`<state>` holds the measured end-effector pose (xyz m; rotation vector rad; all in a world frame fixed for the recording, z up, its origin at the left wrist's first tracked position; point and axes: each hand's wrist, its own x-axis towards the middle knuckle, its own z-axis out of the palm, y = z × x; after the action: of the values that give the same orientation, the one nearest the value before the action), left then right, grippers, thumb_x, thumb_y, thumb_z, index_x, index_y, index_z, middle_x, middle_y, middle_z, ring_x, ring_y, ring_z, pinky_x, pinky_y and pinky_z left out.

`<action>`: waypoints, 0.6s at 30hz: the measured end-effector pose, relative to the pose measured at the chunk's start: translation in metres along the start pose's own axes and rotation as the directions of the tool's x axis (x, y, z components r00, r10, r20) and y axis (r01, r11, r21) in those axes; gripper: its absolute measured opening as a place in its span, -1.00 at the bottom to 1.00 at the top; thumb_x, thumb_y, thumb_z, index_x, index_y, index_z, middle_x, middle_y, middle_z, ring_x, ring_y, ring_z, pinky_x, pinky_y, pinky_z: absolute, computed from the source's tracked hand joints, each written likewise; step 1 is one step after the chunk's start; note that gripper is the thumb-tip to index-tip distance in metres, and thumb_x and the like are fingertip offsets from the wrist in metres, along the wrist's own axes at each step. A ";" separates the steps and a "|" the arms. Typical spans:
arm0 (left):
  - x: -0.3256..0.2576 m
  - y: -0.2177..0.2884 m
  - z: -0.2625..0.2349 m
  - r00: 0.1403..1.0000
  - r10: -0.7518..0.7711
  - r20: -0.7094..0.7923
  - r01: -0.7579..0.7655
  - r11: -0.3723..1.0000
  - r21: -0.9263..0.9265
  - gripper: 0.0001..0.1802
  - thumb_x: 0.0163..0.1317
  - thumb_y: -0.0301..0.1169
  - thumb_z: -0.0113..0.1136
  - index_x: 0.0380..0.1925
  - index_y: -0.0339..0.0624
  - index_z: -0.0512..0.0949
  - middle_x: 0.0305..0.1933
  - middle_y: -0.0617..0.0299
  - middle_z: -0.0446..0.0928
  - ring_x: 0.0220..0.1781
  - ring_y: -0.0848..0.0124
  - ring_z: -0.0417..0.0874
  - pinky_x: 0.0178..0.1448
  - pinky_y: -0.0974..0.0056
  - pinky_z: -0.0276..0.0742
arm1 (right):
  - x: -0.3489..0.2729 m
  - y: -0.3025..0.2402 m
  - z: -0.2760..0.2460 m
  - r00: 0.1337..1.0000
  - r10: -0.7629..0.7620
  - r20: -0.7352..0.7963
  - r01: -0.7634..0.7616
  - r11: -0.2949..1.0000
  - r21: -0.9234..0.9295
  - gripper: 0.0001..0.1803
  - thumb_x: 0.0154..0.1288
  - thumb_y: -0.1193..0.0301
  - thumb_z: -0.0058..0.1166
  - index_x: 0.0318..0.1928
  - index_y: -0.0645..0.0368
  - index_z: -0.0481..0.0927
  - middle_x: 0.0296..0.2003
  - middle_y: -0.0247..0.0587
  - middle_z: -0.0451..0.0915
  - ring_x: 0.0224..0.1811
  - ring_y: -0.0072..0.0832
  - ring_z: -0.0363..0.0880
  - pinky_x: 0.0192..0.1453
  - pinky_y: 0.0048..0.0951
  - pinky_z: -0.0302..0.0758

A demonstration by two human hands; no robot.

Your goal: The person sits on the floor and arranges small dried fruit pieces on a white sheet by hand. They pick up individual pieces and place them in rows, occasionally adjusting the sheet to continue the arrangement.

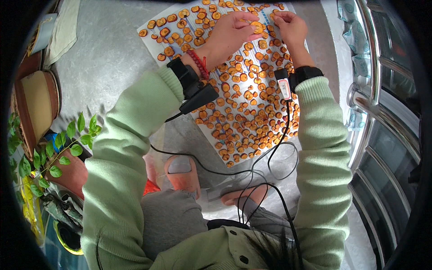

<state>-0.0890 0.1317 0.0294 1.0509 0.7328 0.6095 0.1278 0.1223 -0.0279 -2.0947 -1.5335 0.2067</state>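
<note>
- Orange-brown dried fruit slice (257, 27) pinched at the left hand (234, 31), over the far end of the white paper sheet (150, 40) on the grey floor (108, 58).
- Right hand (290, 24) just beside, fingertips closed, apparently on a small piece; hard to tell.
- Round and flat, so no long axis; face turned up toward the camera.
- Likely risks: slice slipping from a light pinch, or the dangling black cables (270, 157) dragging laid-out slices (252, 121) out of place.

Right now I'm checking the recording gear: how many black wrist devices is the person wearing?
2: one on the left wrist, one on the right wrist. Both trail black cables toward the body.
</note>
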 end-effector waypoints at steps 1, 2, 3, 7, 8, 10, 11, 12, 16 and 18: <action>0.000 -0.001 0.000 0.999 -0.020 -0.029 0.019 1.000 -0.021 -0.66 0.30 -0.45 0.07 0.06 -0.35 0.44 -0.06 0.07 0.57 -0.01 0.40 0.63 0.09 0.46 0.55 | 0.003 -0.004 0.001 1.000 -0.010 0.015 0.011 0.998 -0.056 -0.81 0.17 0.41 0.22 -0.20 0.20 0.68 -0.37 -0.25 0.69 -0.34 -0.56 0.65 -0.21 -0.55 0.53; 0.000 -0.002 0.000 0.998 -0.040 -0.057 0.037 0.998 -0.044 -0.66 0.30 -0.46 0.06 0.06 -0.36 0.44 -0.06 0.07 0.57 -0.01 0.39 0.63 0.09 0.46 0.55 | 0.004 -0.010 -0.002 0.999 0.002 0.049 0.004 0.993 -0.121 -0.81 0.17 0.41 0.21 -0.20 0.19 0.68 -0.37 -0.24 0.69 -0.34 -0.54 0.64 -0.20 -0.54 0.53; 0.001 -0.003 0.000 0.995 -0.060 -0.083 0.055 0.996 -0.068 -0.66 0.30 -0.47 0.05 0.06 -0.37 0.43 -0.07 0.07 0.57 -0.02 0.39 0.63 0.10 0.45 0.55 | 0.001 -0.015 -0.009 0.997 0.015 0.082 0.001 0.982 -0.187 -0.80 0.17 0.41 0.21 -0.19 0.18 0.67 -0.37 -0.23 0.69 -0.35 -0.53 0.64 -0.20 -0.54 0.53; -0.001 -0.003 -0.005 0.993 -0.064 -0.095 0.053 0.991 -0.120 -0.66 0.30 -0.48 0.05 0.06 -0.38 0.43 -0.09 0.08 0.57 0.01 0.39 0.62 0.11 0.46 0.55 | -0.024 -0.048 -0.035 0.999 0.005 0.035 -0.011 0.986 0.167 -0.82 0.20 0.41 0.19 -0.18 0.15 0.67 -0.33 -0.21 0.65 -0.37 -0.47 0.62 -0.23 -0.53 0.52; 0.000 -0.003 -0.005 0.994 -0.061 -0.090 0.047 0.987 -0.154 -0.66 0.30 -0.47 0.05 0.06 -0.38 0.43 -0.09 0.08 0.57 0.01 0.40 0.61 0.11 0.47 0.54 | -0.036 -0.056 -0.045 0.992 -0.127 0.024 0.122 0.979 0.164 -0.84 0.21 0.42 0.18 -0.19 0.17 0.66 -0.31 -0.22 0.63 -0.37 -0.48 0.61 -0.25 -0.54 0.52; 0.000 -0.003 -0.004 0.994 -0.050 -0.095 0.035 0.987 -0.155 -0.66 0.30 -0.47 0.05 0.06 -0.37 0.43 -0.17 0.13 0.56 -0.08 0.45 0.61 -0.04 0.50 0.51 | -0.055 -0.073 -0.055 0.938 -0.346 -0.027 0.343 0.914 0.218 -0.87 0.21 0.45 0.18 -0.23 0.20 0.65 -0.29 -0.23 0.60 -0.39 -0.48 0.59 -0.29 -0.56 0.51; -0.001 -0.003 -0.002 0.993 -0.042 -0.110 0.029 0.992 -0.122 -0.66 0.29 -0.48 0.04 0.05 -0.36 0.43 -0.25 0.17 0.54 -0.18 0.50 0.61 -0.20 0.53 0.49 | -0.059 -0.079 -0.058 0.940 -0.337 -0.040 0.337 0.912 0.232 -0.87 0.20 0.43 0.19 -0.25 0.18 0.65 -0.31 -0.22 0.60 -0.37 -0.41 0.59 -0.29 -0.51 0.51; -0.001 -0.002 -0.001 0.991 -0.035 -0.127 0.023 0.995 -0.093 -0.67 0.29 -0.48 0.03 0.04 -0.35 0.43 -0.33 0.22 0.52 -0.27 0.56 0.61 -0.35 0.56 0.46 | -0.063 -0.084 -0.061 0.941 -0.335 -0.041 0.335 0.911 0.241 -0.87 0.19 0.41 0.19 -0.27 0.15 0.66 -0.34 -0.21 0.59 -0.36 -0.35 0.58 -0.29 -0.45 0.51; -0.007 0.002 0.011 0.996 0.026 -0.091 -0.034 0.995 -0.091 -0.68 0.26 -0.48 0.05 0.00 -0.35 0.47 -0.27 0.18 0.56 -0.29 0.58 0.58 -0.30 0.56 0.46 | -0.070 -0.090 -0.069 0.969 -0.247 -0.008 0.239 0.932 0.272 -0.88 0.16 0.41 0.20 -0.29 0.15 0.63 -0.38 -0.22 0.58 -0.34 -0.29 0.57 -0.28 -0.42 0.50; -0.010 0.006 0.017 0.997 0.021 -0.072 -0.029 0.993 -0.111 -0.69 0.25 -0.49 0.05 -0.02 -0.35 0.48 -0.24 0.14 0.58 -0.28 0.58 0.58 -0.27 0.56 0.47 | -0.073 -0.089 -0.075 0.973 -0.230 0.001 0.221 0.937 0.271 -0.88 0.16 0.41 0.20 -0.31 0.16 0.61 -0.39 -0.21 0.57 -0.34 -0.28 0.56 -0.28 -0.40 0.49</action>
<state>-0.0825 0.1169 0.0427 0.9397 0.7397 0.7048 0.0597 0.0495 0.0664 -1.6978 -1.6492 0.3466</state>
